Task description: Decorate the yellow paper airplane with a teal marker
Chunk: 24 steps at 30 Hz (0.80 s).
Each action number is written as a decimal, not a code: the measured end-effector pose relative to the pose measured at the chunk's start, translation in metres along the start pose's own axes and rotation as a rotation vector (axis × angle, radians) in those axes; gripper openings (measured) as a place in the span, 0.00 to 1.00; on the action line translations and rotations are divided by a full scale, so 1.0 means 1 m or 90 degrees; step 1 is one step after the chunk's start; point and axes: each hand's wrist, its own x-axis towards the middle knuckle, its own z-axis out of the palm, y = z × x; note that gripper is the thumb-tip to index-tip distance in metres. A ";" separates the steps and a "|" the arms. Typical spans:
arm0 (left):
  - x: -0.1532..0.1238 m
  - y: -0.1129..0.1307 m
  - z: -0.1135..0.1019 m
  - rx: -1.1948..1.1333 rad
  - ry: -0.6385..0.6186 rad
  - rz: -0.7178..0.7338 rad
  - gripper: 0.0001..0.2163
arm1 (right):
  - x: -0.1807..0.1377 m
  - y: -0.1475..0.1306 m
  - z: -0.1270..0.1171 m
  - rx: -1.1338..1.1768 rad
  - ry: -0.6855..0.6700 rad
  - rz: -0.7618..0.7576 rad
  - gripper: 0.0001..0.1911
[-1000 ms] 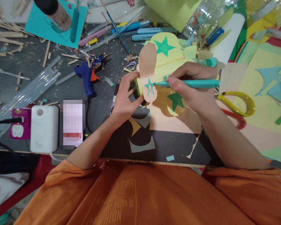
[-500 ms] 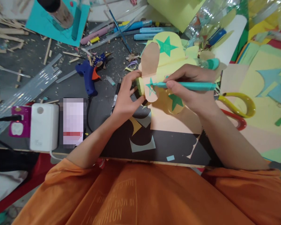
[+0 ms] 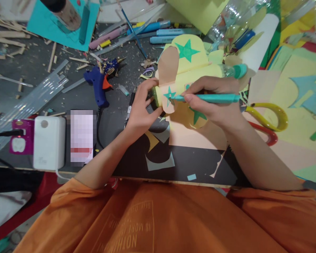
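My right hand [image 3: 209, 100] pinches a teal marker [image 3: 218, 98], its tip on a small green star drawn on a peach paper strip with rounded ends [image 3: 168, 66]. The strip lies across the base end of a plastic bottle [image 3: 228, 71] wrapped in yellow paper, its teal cap pointing right. My left hand [image 3: 144, 105] grips the bottle at that base end, fingers above and thumb below. Two rounded yellow paper wings stick out from the bottle; the upper wing [image 3: 204, 45] and lower wing [image 3: 200, 121] each bear a large green star. My right hand partly covers the lower one.
A blue glue gun [image 3: 98, 84] lies left of my left hand. Scissors with yellow and red handles [image 3: 275, 117] rest by my right wrist. Markers [image 3: 173, 32] lie at the back. A phone [image 3: 81, 137] and a white power bank [image 3: 49, 142] sit front left; paper scraps [image 3: 160, 161] lie in front.
The small star on the peach strip has more green filled in. My right hand and the marker have shifted slightly left. My left hand keeps its grip.
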 end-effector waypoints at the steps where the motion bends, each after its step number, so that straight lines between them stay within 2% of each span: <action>1: 0.000 0.000 0.000 0.001 -0.001 -0.002 0.26 | 0.000 0.001 0.000 0.007 0.000 -0.004 0.11; 6: 0.000 -0.002 0.000 0.005 0.005 -0.001 0.26 | -0.001 0.004 0.000 0.010 0.050 0.019 0.14; 12: -0.001 -0.002 0.000 0.007 0.004 0.002 0.25 | -0.001 0.005 0.000 0.006 0.042 -0.006 0.09; 19: 0.000 -0.002 0.000 0.006 0.010 0.000 0.26 | 0.000 0.003 -0.002 0.011 0.003 0.003 0.10; 24: 0.000 -0.003 0.001 0.008 0.013 0.000 0.26 | -0.001 0.007 -0.001 0.041 0.050 0.003 0.08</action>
